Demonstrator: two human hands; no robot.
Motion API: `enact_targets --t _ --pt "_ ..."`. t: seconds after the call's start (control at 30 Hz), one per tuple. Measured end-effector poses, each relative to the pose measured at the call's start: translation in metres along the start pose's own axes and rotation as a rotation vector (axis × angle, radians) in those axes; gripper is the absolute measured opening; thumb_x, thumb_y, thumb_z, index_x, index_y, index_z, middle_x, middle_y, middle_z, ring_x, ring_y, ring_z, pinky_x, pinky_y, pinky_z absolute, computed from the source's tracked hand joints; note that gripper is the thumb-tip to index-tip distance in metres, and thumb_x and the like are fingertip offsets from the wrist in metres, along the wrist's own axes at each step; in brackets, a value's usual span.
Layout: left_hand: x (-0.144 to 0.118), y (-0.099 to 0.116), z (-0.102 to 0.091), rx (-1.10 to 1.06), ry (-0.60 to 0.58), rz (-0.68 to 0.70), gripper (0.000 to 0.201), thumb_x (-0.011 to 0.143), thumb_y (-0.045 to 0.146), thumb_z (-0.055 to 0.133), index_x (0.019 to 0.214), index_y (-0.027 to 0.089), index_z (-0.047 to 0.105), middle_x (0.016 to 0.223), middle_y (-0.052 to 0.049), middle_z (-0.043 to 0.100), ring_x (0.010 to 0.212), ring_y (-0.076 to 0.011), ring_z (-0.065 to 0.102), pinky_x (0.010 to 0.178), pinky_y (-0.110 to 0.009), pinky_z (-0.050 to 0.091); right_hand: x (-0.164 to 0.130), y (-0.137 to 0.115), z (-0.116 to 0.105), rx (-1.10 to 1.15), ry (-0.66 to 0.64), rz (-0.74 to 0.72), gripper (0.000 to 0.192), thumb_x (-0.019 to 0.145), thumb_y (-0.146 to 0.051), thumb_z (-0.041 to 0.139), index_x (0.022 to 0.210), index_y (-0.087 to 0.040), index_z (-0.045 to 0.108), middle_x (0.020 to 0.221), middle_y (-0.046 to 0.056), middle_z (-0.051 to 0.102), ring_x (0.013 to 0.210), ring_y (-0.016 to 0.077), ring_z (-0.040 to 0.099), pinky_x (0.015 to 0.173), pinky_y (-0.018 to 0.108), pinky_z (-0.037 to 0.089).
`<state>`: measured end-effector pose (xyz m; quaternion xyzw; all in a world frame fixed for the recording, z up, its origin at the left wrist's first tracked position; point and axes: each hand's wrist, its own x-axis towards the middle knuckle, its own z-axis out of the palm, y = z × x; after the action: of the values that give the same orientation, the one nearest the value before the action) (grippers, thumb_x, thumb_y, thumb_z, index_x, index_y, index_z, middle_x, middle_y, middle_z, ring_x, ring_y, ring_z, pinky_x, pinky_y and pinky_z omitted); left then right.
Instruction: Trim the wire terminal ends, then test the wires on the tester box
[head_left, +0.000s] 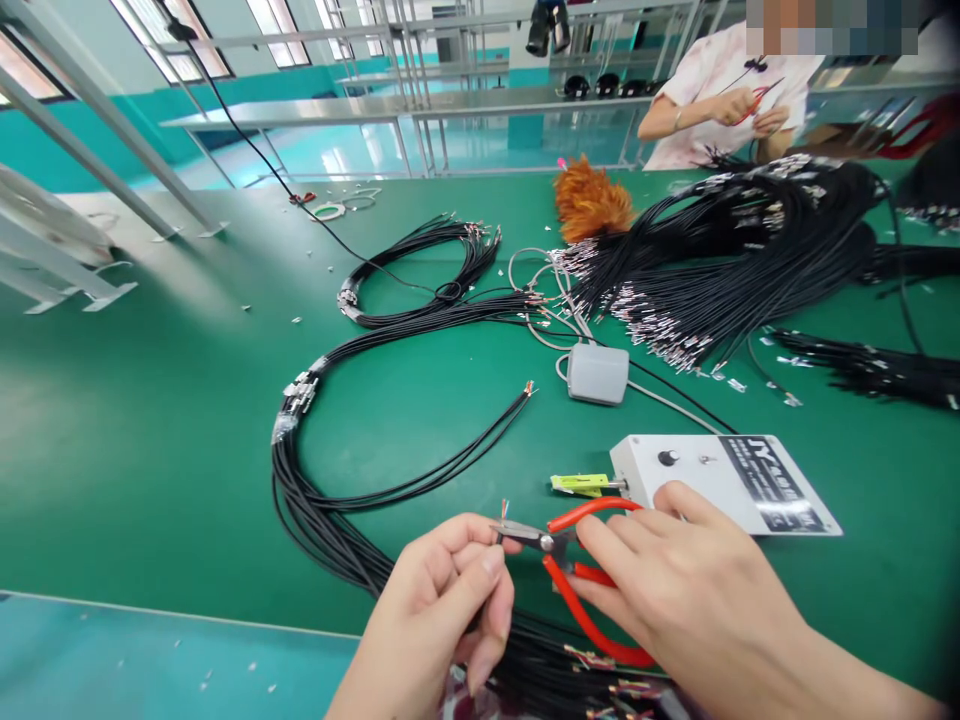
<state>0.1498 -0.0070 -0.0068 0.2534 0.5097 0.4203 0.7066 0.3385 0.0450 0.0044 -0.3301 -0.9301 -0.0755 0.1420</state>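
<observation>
Head view: I see a black cable end (501, 520) with its coloured cores fanned upward, pinched at the near edge of the bench (150, 420) between the thumb and forefinger of my left hand (442, 610), the other fingers curled under it and the wrist coming in from the bottom of the frame. The nose of the red-handled pliers (570, 570) sits right against that stripped tip. My right hand (675, 590) comes in from the lower right, palm down, fingers wrapped loosely round the red handles, which stand a little apart; whether the nose is biting the wire I cannot tell. Just behind the right hand lies a white control box (720, 480) with a black knob and a black label; the large letters look like "JY", the smaller print is too fine for me to read. A yellow-green clip (579, 485) sticks out from its left side. Further toward the middle of the bench rests a small grey box (598, 373) on a grey lead. Loops of black cable (352, 360) sweep across the centre left, and a big heap of terminated black cables (735, 260) fills the far right. Beside it is an orange feather duster (592, 205). At the far edge another person's hands (750, 105) work with a red tool.
</observation>
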Motion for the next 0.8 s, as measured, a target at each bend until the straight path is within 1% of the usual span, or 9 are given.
enact_targets --t 0.17,0.23,0.3,0.4,0.5,0.6,0.7,0.77,0.8 --pt "0.001 0.002 0.000 0.019 0.012 -0.013 0.019 0.087 0.035 0.054 0.088 0.015 0.056 0.052 0.005 0.053 0.031 -0.0005 0.033 0.035 -0.014 0.016 0.004 0.002 0.001 -0.026 0.020 -0.026 0.050 0.099 -0.024 0.018 0.063 -0.019 0.053 0.047 -0.001 0.052 0.040 0.0160 0.045 0.061 0.033 0.022" --pt "0.002 0.002 0.000 0.014 0.014 -0.010 0.019 0.087 0.035 0.055 0.087 0.016 0.055 0.051 0.005 0.052 0.031 -0.0006 0.033 0.035 -0.015 0.015 0.005 0.004 0.002 0.017 0.030 -0.019 0.051 0.100 -0.026 0.019 0.062 -0.019 0.052 0.046 -0.002 0.052 0.040 0.0150 0.044 0.059 0.032 0.022" --pt "0.002 0.001 0.000 0.010 0.021 -0.007 0.021 0.085 0.037 0.058 0.087 0.016 0.056 0.050 0.005 0.053 0.031 -0.0007 0.034 0.036 -0.014 0.015 0.004 0.008 0.002 0.133 0.019 0.031 0.047 0.099 -0.036 0.027 0.062 -0.020 0.051 0.046 -0.004 0.055 0.041 0.0139 0.044 0.058 0.030 0.023" --pt "0.003 -0.002 -0.003 0.008 0.028 -0.001 0.026 0.082 0.041 0.062 0.088 0.016 0.057 0.049 0.005 0.053 0.031 -0.0009 0.035 0.035 -0.013 0.017 0.001 0.016 -0.001 0.302 -0.004 0.155 0.041 0.091 -0.052 0.044 0.063 -0.022 0.052 0.048 -0.006 0.059 0.044 0.0137 0.042 0.056 0.028 0.025" --pt "0.006 -0.006 -0.004 0.023 0.026 0.007 0.031 0.077 0.044 0.066 0.085 0.016 0.057 0.047 0.005 0.053 0.029 -0.0016 0.037 0.032 -0.012 0.017 -0.005 0.023 -0.006 0.365 -0.001 0.224 0.035 0.087 -0.053 0.050 0.068 -0.024 0.056 0.053 -0.007 0.063 0.046 0.0146 0.041 0.055 0.027 0.027" --pt "0.011 -0.009 -0.003 0.091 0.025 0.041 0.036 0.073 0.049 0.068 0.080 0.016 0.056 0.046 0.004 0.056 0.028 -0.0029 0.039 0.031 -0.012 0.019 -0.013 0.027 -0.010 0.373 -0.003 0.262 0.028 0.082 -0.051 0.059 0.071 -0.025 0.058 0.052 -0.006 0.061 0.049 0.0153 0.042 0.053 0.026 0.029" --pt "0.015 -0.013 0.002 0.193 0.090 0.113 0.039 0.071 0.052 0.068 0.078 0.016 0.055 0.048 0.003 0.057 0.030 -0.0025 0.037 0.032 -0.014 0.022 -0.022 0.032 -0.017 0.346 -0.062 0.317 0.027 0.079 -0.049 0.063 0.069 -0.025 0.056 0.051 -0.004 0.056 0.051 0.0160 0.044 0.052 0.026 0.031" --pt "0.018 -0.018 0.004 0.238 0.148 0.169 0.039 0.070 0.054 0.069 0.074 0.017 0.056 0.047 0.005 0.054 0.033 -0.0024 0.035 0.035 -0.014 0.025 -0.026 0.037 -0.023 0.331 -0.146 0.341 0.024 0.079 -0.046 0.063 0.070 -0.025 0.055 0.054 -0.003 0.058 0.053 0.0163 0.047 0.053 0.026 0.035" --pt "0.020 -0.020 0.005 0.256 0.166 0.192 0.040 0.068 0.054 0.070 0.071 0.017 0.056 0.047 0.006 0.052 0.036 -0.0029 0.036 0.037 -0.015 0.027 -0.028 0.040 -0.028 0.328 -0.191 0.354 0.020 0.079 -0.042 0.063 0.072 -0.025 0.056 0.058 -0.003 0.060 0.055 0.0166 0.049 0.054 0.026 0.037"
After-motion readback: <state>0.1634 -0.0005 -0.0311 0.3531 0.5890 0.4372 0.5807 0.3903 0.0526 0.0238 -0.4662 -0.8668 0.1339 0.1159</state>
